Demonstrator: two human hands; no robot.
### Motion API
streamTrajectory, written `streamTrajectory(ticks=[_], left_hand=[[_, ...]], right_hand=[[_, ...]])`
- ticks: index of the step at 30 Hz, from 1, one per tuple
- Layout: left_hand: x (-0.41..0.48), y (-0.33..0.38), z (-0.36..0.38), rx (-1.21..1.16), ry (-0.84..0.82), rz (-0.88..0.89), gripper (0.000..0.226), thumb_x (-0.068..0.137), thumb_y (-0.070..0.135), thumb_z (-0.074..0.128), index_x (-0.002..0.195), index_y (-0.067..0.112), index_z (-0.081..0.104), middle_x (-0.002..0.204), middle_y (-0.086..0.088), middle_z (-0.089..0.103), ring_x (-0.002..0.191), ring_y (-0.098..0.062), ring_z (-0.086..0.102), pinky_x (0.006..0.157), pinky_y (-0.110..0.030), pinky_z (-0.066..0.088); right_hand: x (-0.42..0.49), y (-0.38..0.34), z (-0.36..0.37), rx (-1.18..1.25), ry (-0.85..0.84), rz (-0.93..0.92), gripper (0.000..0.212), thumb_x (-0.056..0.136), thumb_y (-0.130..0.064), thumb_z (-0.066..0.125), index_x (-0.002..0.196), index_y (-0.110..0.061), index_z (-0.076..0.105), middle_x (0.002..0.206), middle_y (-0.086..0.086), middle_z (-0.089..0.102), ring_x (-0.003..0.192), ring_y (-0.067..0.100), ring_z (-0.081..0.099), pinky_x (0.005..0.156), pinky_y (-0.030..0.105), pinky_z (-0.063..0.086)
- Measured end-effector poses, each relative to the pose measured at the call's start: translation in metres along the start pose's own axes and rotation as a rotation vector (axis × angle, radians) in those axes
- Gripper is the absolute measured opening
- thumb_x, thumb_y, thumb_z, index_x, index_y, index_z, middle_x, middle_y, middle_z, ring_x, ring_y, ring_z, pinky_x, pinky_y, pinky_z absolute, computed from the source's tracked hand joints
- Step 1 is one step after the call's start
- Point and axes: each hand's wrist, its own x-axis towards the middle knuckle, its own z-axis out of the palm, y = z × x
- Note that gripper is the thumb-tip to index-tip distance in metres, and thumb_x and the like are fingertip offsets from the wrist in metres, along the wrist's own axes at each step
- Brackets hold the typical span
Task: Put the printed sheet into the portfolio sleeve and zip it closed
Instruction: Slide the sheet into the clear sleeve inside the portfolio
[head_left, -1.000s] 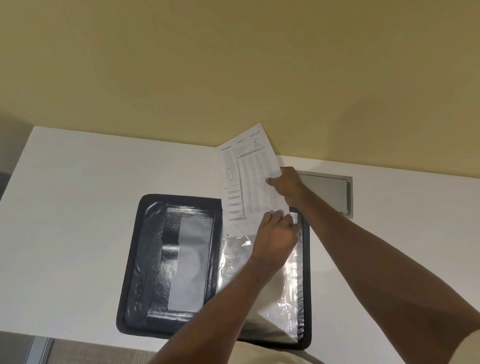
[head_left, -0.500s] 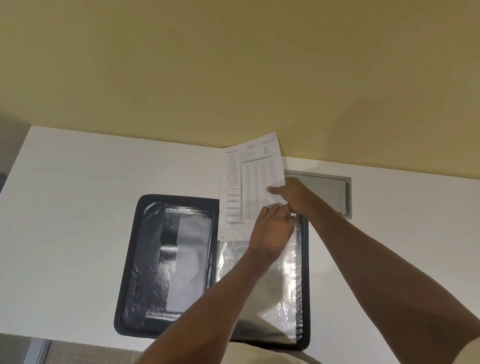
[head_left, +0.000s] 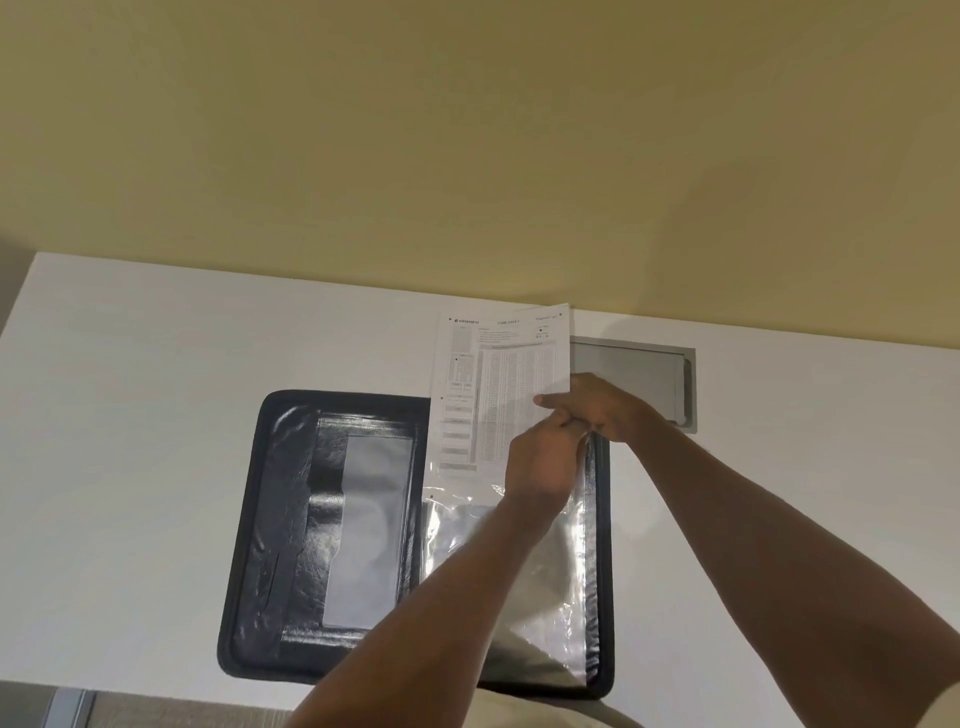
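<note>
Head camera looks down at the white table (head_left: 130, 415). Where is the printed sheet (head_left: 498, 384)?

It is in the upper middle of the frame. Its top half sticks out past the top of the black portfolio (head_left: 291, 519), which lies open and flat. Its bottom part lies over the clear sleeve (head_left: 561, 582) on the right half. I cannot tell if the bottom edge is inside the sleeve yet.

Who holds it?

The right hand (head_left: 602, 405) pinches the sheet's right edge, thumb on the front. The left hand (head_left: 540, 462) is just below, touching it, with fingers curled in. Its back faces us, so I cannot tell what it has hold of.

Which way does the sheet need to go?

Down the frame, I think. The sleeve lies below the fingers, toward the bottom of the frame. The sheet's long side runs up and down, the same way as the sleeve's long side, so it looks lined up.

Which hand is nearer the sleeve?

The left one. It is right over the sleeve's top. The right hand is a bit higher, next to the grey cover plate (head_left: 634, 379) set in the table.

And zipping it shut?

Not done yet. The portfolio is wide open.
</note>
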Motion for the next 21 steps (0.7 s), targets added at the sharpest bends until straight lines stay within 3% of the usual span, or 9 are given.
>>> streamTrajectory(ticks=[2,6,8,11,13,14,16,18,21], left_hand=[[0.003,0.001,0.001,0.03,0.015,-0.005,0.015,0.099,0.022,0.06,0.105,0.021,0.074,0.103,0.004,0.071,0.076,-0.016,0.066,0.065,-0.027,0.052],[0.008,0.0,0.006,0.002,-0.019,-0.104,0.014,0.1,0.014,0.055,0.102,0.016,0.068,0.099,0.0,0.067,0.082,-0.022,0.062,0.069,-0.026,0.037],[0.011,0.001,0.007,0.022,0.003,-0.101,0.01,0.1,0.018,0.057,0.098,0.018,0.067,0.093,0.004,0.064,0.076,-0.02,0.061,0.065,-0.026,0.038],[0.013,-0.001,0.011,0.034,0.039,-0.082,0.011,0.099,0.022,0.058,0.101,0.022,0.07,0.096,0.005,0.068,0.074,-0.016,0.064,0.064,-0.028,0.05],[0.013,-0.004,0.016,0.034,0.042,-0.063,0.015,0.099,0.021,0.059,0.104,0.023,0.072,0.103,0.005,0.071,0.076,-0.015,0.066,0.064,-0.028,0.052],[0.013,-0.005,0.02,0.038,0.04,-0.046,0.016,0.099,0.022,0.059,0.105,0.024,0.073,0.107,0.006,0.072,0.077,-0.014,0.067,0.064,-0.025,0.05],[0.013,-0.006,0.026,0.052,0.071,-0.05,0.021,0.1,0.023,0.055,0.111,0.025,0.073,0.114,0.008,0.073,0.082,-0.002,0.064,0.065,-0.006,0.04],[0.013,-0.005,0.029,0.044,0.083,-0.087,0.024,0.102,0.024,0.051,0.113,0.026,0.072,0.111,0.009,0.074,0.081,0.01,0.056,0.064,0.001,0.036],[0.013,-0.004,0.031,0.077,0.079,-0.046,0.016,0.1,0.022,0.057,0.105,0.023,0.072,0.099,0.004,0.073,0.068,-0.005,0.057,0.059,-0.016,0.032]], right_hand=[[0.004,-0.004,-0.001,0.115,0.102,-0.008,0.036,0.096,-0.011,0.069,0.131,-0.003,0.065,0.125,0.015,0.071,0.111,0.031,0.07,0.099,0.046,0.056],[0.01,-0.013,-0.007,0.177,0.188,-0.004,0.034,0.096,-0.002,0.066,0.13,-0.001,0.065,0.124,0.017,0.071,0.11,0.033,0.07,0.082,0.039,0.061],[0.011,-0.013,-0.01,0.148,0.156,0.004,0.036,0.093,0.002,0.068,0.129,0.001,0.065,0.123,0.019,0.071,0.109,0.034,0.071,0.078,0.037,0.061],[0.011,-0.009,-0.015,0.04,0.135,0.028,0.036,0.089,0.005,0.071,0.124,0.005,0.067,0.116,0.02,0.073,0.092,0.03,0.073,0.063,0.027,0.059],[0.012,-0.004,-0.019,-0.04,0.117,0.063,0.032,0.086,0.003,0.075,0.118,0.004,0.07,0.111,0.021,0.074,0.089,0.028,0.072,0.067,0.029,0.061],[0.012,-0.002,-0.022,-0.066,0.094,0.082,0.029,0.084,0.002,0.077,0.113,0.003,0.072,0.109,0.02,0.075,0.088,0.027,0.072,0.068,0.029,0.062],[0.01,0.0,-0.025,-0.128,0.039,0.12,0.02,0.08,-0.002,0.082,0.099,-0.005,0.075,0.1,0.014,0.076,0.079,0.021,0.072,0.06,0.023,0.059],[0.01,0.0,-0.025,-0.198,0.007,0.153,0.017,0.079,-0.006,0.085,0.09,-0.012,0.074,0.091,0.007,0.076,0.076,0.018,0.071,0.056,0.02,0.056],[0.015,-0.004,-0.026,-0.092,0.04,0.115,0.024,0.083,-0.004,0.081,0.107,-0.004,0.074,0.103,0.012,0.077,0.092,0.028,0.075,0.068,0.028,0.061]])
